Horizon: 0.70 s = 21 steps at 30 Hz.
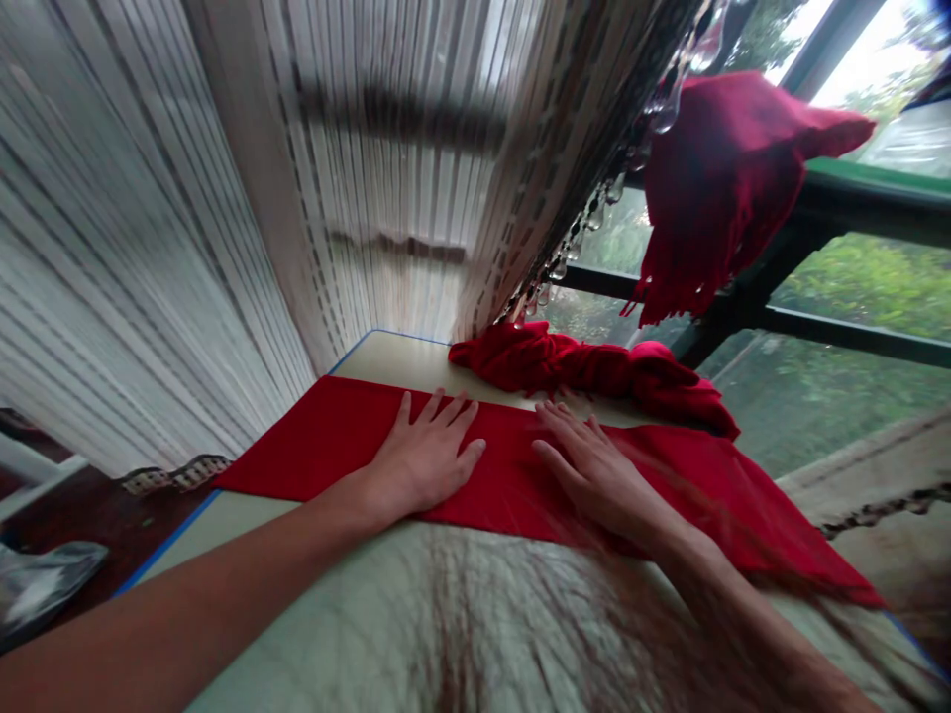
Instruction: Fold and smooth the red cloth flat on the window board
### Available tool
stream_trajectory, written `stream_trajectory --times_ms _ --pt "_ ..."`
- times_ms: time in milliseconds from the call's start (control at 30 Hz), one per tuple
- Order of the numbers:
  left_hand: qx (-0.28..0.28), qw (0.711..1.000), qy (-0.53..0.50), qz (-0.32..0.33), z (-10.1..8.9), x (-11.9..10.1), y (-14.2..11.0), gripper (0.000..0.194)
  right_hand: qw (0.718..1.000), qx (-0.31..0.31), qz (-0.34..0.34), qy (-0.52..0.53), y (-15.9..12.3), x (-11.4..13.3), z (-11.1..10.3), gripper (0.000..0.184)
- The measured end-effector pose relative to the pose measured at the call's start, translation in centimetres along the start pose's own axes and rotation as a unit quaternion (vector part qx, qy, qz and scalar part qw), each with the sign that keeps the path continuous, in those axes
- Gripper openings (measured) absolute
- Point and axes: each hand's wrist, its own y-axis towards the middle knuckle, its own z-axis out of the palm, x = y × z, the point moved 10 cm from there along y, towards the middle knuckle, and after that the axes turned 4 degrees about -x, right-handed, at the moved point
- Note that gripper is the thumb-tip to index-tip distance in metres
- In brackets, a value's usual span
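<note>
A folded red cloth (512,485) lies flat across a pale table (386,624) with a blue edge. My left hand (423,456) rests palm down on its left half, fingers stretched out. My right hand (594,465) lies flat on the cloth beside it, fingers spread. Neither hand holds anything. Behind the hands a second red cloth (586,371) lies bunched up on the table's far edge.
A striped white curtain (312,178) hangs close behind the table, with clear beads along its hem. A third red cloth (720,188) hangs on a dark window bar at upper right. Dark floor and a silvery bag (37,584) are at lower left.
</note>
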Motion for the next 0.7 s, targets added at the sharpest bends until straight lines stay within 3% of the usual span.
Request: stream_trajectory --times_ms 433,600,700 --pt "-0.002 1.0 0.007 -0.006 0.1 0.2 0.1 0.064 1.0 -0.01 -0.024 0.002 0.0 0.9 0.3 0.07" --pt "0.01 1.0 -0.001 -0.011 0.0 0.1 0.0 0.066 0.999 0.038 -0.027 0.005 0.0 1.0 1.0 0.074" --pt "0.018 1.0 0.002 -0.013 -0.1 0.0 0.0 0.067 0.999 0.037 -0.021 0.003 0.1 1.1 1.0 0.074"
